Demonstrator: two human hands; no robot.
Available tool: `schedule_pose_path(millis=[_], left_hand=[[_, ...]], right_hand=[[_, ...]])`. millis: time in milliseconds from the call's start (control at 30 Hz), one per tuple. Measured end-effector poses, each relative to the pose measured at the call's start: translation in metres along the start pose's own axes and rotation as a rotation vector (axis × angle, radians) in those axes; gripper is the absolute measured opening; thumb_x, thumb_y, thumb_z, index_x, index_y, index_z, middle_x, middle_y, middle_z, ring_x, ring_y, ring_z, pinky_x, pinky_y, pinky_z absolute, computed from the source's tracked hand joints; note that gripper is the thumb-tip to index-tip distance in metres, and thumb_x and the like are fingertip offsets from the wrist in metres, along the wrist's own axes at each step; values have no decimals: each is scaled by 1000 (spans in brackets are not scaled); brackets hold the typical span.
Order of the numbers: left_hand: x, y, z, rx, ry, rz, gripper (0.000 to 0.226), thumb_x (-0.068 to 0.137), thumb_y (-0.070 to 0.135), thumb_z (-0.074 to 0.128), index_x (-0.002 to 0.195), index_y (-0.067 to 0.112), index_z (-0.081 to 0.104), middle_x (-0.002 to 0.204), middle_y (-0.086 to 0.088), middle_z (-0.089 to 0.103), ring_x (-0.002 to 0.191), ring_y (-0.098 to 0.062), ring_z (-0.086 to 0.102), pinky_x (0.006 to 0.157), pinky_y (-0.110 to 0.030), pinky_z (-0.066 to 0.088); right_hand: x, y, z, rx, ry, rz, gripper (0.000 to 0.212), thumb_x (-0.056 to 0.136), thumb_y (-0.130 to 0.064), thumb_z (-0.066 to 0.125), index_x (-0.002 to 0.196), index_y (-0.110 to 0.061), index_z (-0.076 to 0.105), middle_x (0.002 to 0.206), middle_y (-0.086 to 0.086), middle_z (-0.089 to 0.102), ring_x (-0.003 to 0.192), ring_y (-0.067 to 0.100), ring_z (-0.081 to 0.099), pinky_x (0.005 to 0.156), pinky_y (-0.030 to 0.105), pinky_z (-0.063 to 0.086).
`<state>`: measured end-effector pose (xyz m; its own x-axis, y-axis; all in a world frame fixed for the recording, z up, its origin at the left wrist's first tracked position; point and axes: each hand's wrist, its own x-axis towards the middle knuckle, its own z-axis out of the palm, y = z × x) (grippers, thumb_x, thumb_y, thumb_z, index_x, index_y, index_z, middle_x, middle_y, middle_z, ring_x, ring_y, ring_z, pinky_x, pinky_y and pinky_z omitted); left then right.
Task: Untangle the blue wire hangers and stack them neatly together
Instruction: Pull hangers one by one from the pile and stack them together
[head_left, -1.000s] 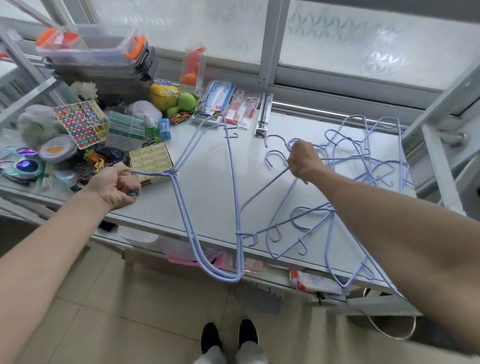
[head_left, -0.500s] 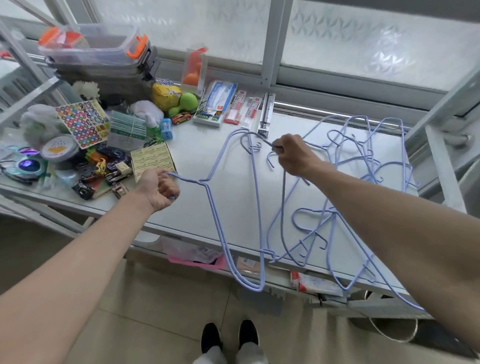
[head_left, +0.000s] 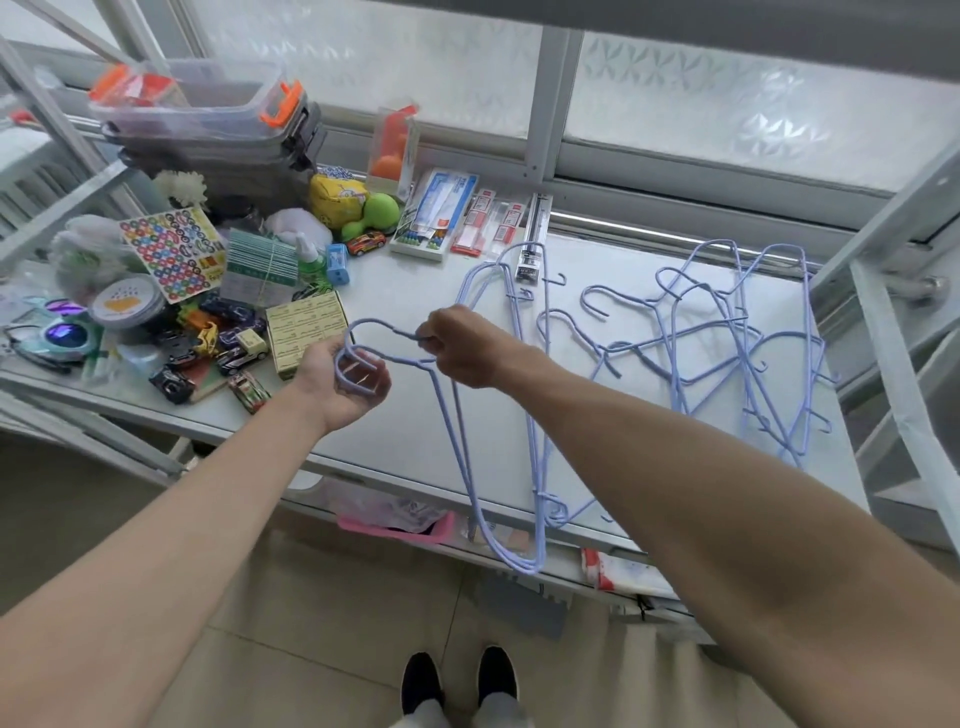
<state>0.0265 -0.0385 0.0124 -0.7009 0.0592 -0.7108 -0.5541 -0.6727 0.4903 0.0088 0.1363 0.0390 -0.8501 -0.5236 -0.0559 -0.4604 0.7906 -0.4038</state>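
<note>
A small bunch of blue wire hangers (head_left: 470, 467) hangs over the table's front edge, their bodies pointing down toward the floor. My left hand (head_left: 345, 382) is palm up with fingers curled around their hooks. Just to the right, my right hand (head_left: 465, 345) pinches the neck of a hanger above the table. A tangled pile of blue hangers (head_left: 727, 338) lies flat on the right half of the white table (head_left: 405, 431), apart from both hands.
Toy cars (head_left: 244, 358), a yellow box (head_left: 306, 332), a sticker sheet (head_left: 174, 252) and stacked plastic bins (head_left: 208, 114) crowd the table's left part. Stationery packs (head_left: 441, 213) lie along the back by the window frame. A metal post (head_left: 883, 364) stands at the right.
My right hand moved left from the tangled pile and met my left hand, which shifted right. The held hangers now hang together from both hands, separate from the pile.
</note>
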Motion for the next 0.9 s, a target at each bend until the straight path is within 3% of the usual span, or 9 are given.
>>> schedule_pose_path(millis=[167, 233, 367, 433, 567, 700, 900], left_hand=[[0, 3, 0, -31, 12, 3, 36, 98, 30, 41, 68, 11, 49, 55, -6, 49, 38, -18, 52, 47, -23, 51], [0, 3, -2, -75, -1, -13, 45, 98, 29, 38, 57, 14, 46, 45, -1, 46, 33, -15, 49, 47, -18, 49], [-2, 1, -3, -64, -20, -31, 58, 97, 23, 31, 40, 17, 38, 36, 7, 37, 29, -11, 38, 42, -12, 38], [-3, 1, -1, -50, -18, -29, 53, 98, 20, 29, 45, 18, 38, 37, 7, 36, 28, -11, 37, 40, -11, 35], [-4, 5, -1, -68, -26, -39, 38, 98, 16, 27, 61, 20, 36, 37, 7, 38, 28, -11, 35, 39, -12, 32], [-7, 7, -2, -82, -47, -36, 40, 100, 22, 28, 61, 23, 39, 35, 6, 34, 26, -10, 30, 40, -15, 29], [-12, 1, -5, -103, -44, -26, 46, 96, 20, 31, 51, 20, 37, 33, 7, 30, 27, -11, 28, 45, -15, 37]], right_hand=[[4, -14, 9, -103, -21, 15, 36, 77, 1, 46, 53, -20, 30, 74, 11, 47, 70, 33, 48, 59, 32, 33], [2, -14, 10, -124, -31, 23, 35, 78, 0, 47, 55, -21, 31, 79, 13, 50, 73, 33, 48, 61, 31, 33], [-5, -9, 12, -219, -7, 3, 18, 82, -5, 50, 68, -16, 51, 94, 13, 61, 82, 36, 57, 64, 31, 33], [-9, -8, 16, -249, 21, -9, 14, 86, -6, 52, 82, -11, 64, 97, 11, 59, 84, 37, 59, 64, 31, 32], [-16, -7, 25, -237, 82, -22, 19, 90, -11, 50, 101, -11, 65, 99, 11, 55, 83, 38, 58, 64, 34, 38], [-23, -10, 33, -149, 120, 28, 37, 90, -35, 61, 120, -14, 61, 115, 10, 46, 97, 30, 49, 85, 37, 40], [-14, -19, 40, -176, 177, 59, 24, 85, -7, 56, 107, -10, 66, 110, 9, 57, 106, 31, 49, 86, 34, 35]])
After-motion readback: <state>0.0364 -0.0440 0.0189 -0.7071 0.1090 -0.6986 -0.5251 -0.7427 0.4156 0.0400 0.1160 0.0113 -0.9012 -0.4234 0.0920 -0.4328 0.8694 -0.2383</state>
